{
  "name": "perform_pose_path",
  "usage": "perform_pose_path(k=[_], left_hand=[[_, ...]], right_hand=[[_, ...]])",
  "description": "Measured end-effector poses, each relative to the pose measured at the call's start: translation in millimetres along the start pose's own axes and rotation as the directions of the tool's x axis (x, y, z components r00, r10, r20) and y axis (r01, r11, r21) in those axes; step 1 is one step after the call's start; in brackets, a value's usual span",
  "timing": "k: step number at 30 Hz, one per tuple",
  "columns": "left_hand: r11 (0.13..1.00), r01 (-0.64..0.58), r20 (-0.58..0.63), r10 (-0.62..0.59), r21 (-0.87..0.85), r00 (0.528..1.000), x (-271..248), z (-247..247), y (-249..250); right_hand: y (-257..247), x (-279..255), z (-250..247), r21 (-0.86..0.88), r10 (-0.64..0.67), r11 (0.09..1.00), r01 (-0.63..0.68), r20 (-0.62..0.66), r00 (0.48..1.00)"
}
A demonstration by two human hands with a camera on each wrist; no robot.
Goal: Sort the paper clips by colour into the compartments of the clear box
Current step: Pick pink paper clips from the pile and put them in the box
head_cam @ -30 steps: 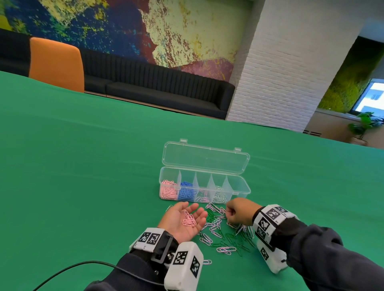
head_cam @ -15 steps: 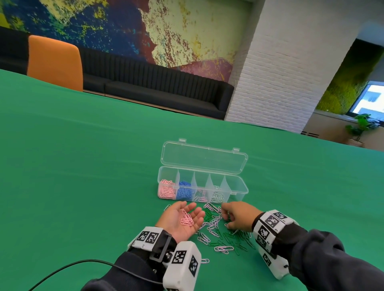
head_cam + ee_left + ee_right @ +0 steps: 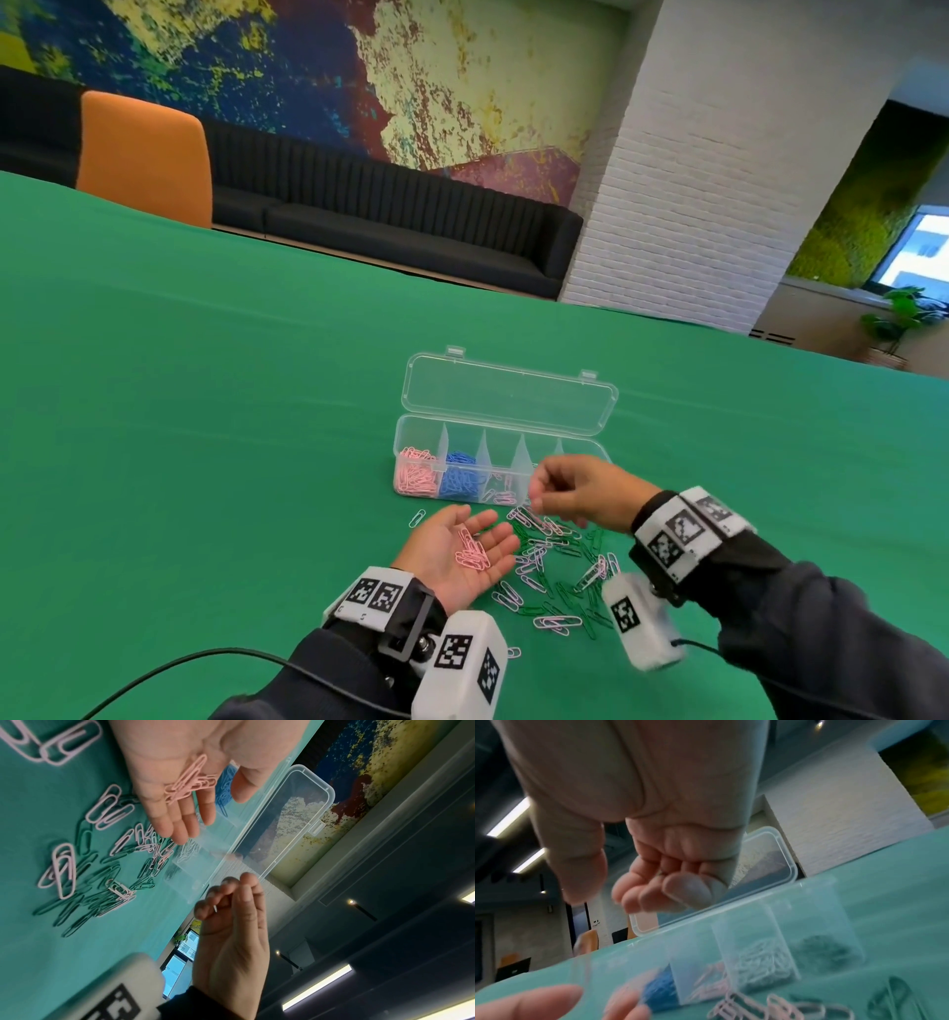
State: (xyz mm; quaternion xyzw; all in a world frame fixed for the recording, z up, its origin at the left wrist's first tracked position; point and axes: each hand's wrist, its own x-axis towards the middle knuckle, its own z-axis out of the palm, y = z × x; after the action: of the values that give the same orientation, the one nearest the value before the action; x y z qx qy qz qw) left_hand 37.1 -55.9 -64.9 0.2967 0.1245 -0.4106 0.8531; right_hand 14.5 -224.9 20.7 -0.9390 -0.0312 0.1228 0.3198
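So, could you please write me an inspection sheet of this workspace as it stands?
Surface: green table.
Job's things: clear box open, lid back; pink clips leftmost, blue clips next, further compartments partly filled.
Clutter: loose clips, mostly green and pale pink, before the box.
Grippers: left hand palm up, cradling pink clips; right hand fingers curled near the box, seemingly pinching a clip.
Cables: black cable from the left wrist.
Surroundings: orange chair, black sofa, white brick column.
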Motion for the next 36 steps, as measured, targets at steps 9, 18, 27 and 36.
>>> perform_pose_path(k=[9, 18, 27, 36], left_hand=[[0.99, -0.014, 0.036, 0.019, -0.139, 0.999, -3.1, 1.5, 1.4], [0.991, -0.025, 0.034, 0.029, -0.132, 0.999, -0.5, -1.5, 3.4], [0.99, -0.023, 0.038, 0.029, -0.137, 0.999, 2.3, -4.3, 3.4], [0.99, -0.027, 0.046, 0.033, -0.135, 0.998, 2.6, -4.0, 3.1]], right_hand=[[37.7, -12.6, 7.0, -0.5, 0.321, 0.841, -0.208, 0.151, 0.935], [47.7, -7.5, -3.5, -0.335, 0.241, 0.912, -0.235, -0.026, 0.97], [60.6, -10.8, 1.8, -0.604, 0.397, 0.735, -0.309, 0.013, 0.918], [57.4, -23.9, -7.0, -0.417, 0.377, 0.843, -0.339, 0.01, 0.926]])
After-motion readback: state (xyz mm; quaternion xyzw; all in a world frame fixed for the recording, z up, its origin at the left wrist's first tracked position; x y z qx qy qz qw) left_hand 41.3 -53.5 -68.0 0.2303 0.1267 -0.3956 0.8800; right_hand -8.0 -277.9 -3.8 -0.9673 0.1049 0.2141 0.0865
